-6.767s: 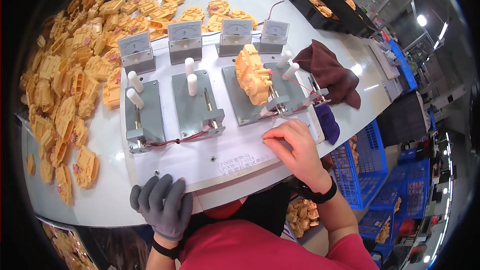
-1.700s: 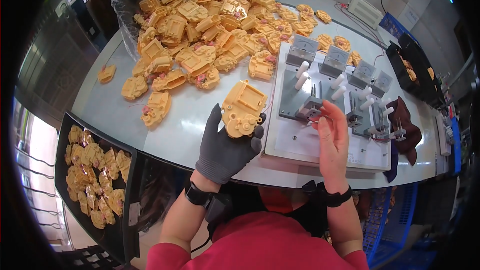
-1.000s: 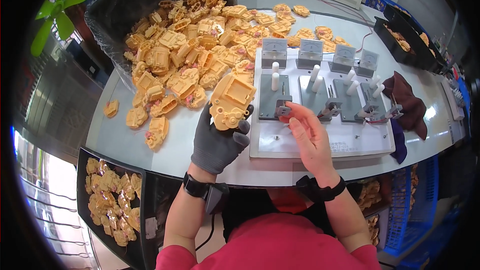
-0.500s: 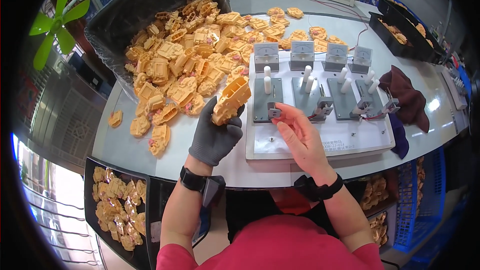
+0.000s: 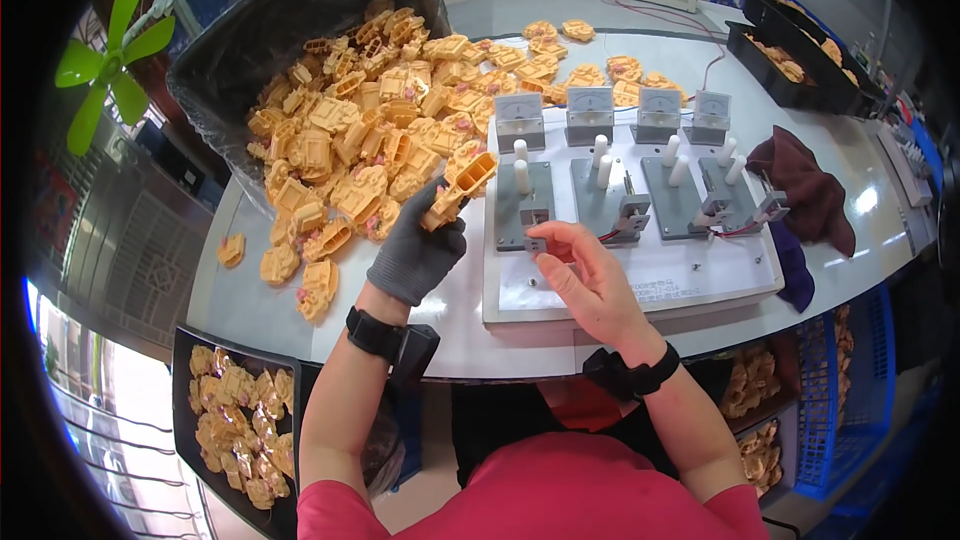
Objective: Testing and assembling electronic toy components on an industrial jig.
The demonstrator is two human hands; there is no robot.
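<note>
Gripping a yellow housing [image 5: 452,200], the left hand [image 5: 412,255] has turned it slots-up; the right hand [image 5: 598,290], grip unclear, touches the leftmost fixture [image 5: 509,208].

Heap of parts [image 5: 335,130] on the left of the worktop [image 5: 258,315], board [image 5: 507,287] to its right.
The bin [image 5: 225,55] is at the back left corner, parts in it and spread before it. Four meters [image 5: 590,100] line the board's back edge; before them lie four plates [image 5: 590,205], two pegs [image 5: 604,174] on each. The left hand [image 5: 418,252] is between heap and board, the right hand [image 5: 595,290] at the leftmost plate's front edge. A cloth [image 5: 803,190] lies right of the board.
</note>
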